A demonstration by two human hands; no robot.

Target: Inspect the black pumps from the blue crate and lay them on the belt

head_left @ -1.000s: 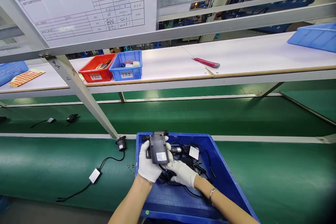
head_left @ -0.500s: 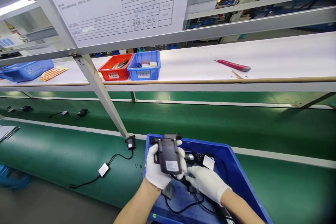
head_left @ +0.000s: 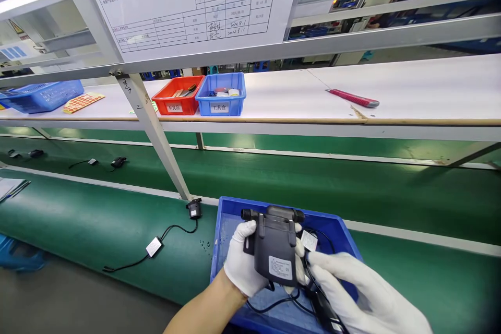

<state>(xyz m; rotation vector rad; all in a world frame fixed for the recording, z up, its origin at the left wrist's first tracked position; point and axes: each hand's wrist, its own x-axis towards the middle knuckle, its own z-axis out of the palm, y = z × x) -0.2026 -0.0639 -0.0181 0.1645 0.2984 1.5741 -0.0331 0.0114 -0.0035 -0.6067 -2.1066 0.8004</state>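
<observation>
Clock directions are taken from the housing, with 12 o'clock straight ahead of the person. The left hand (head_left: 245,263), white-gloved, closes round a black two-port housing (head_left: 275,242), thumb along one side and fingers round the other. It holds the housing above the blue crate (head_left: 215,250); this grip apparently leaves the ports exposed and turns the white label (head_left: 279,269) towards the wearer. At 4 o'clock the right hand (head_left: 364,287), also gloved, has its fingers partly curled beside a black cable (head_left: 274,308); whether they grip it cannot be told. The crate's raised walls presumably keep the loose leads together. Inside, at 3 o'clock, lies a white-labelled box (head_left: 309,240), partly hidden by the cable and gloves.

On the green work surface (head_left: 117,219), an inline box (head_left: 154,247) lies at 9 o'clock, its lead running to a smaller-looking black unit (head_left: 194,209) between 9 and 10, beside the foot of the slanted post (head_left: 156,138).

Farther off, the white shelf (head_left: 289,109) bears a red bin (head_left: 178,107) between 10 and 11 o'clock and a light-blue bin (head_left: 220,107) at 11, side by side, labels outward, probably for easy reading. A red-handled utility knife (head_left: 354,98) lies at 1 o'clock. Above, at 11, a printed instruction sheet (head_left: 195,5) faces the wearer, likely for reference.
</observation>
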